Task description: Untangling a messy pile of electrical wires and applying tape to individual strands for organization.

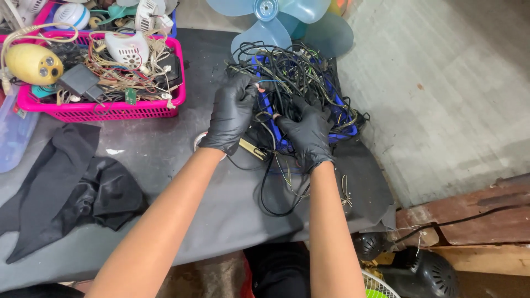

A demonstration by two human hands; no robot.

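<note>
Both my hands wear black gloves and reach into a tangled heap of black wires (298, 74) piled in a blue basket (342, 118) on the dark work surface (165, 154). My left hand (232, 110) is curled around a bunch of wires at the heap's left side. My right hand (306, 135) is closed on wires at the heap's front. Loose black cable loops (273, 198) trail toward me between my forearms.
A pink basket (105, 107) of wires, plastic parts and a yellow casing stands at the far left. A crumpled black cloth (77, 187) lies at the left. A pale blue fan blade (281, 22) sits behind the heap. Concrete floor lies right; a black fan motor (425, 270) is below.
</note>
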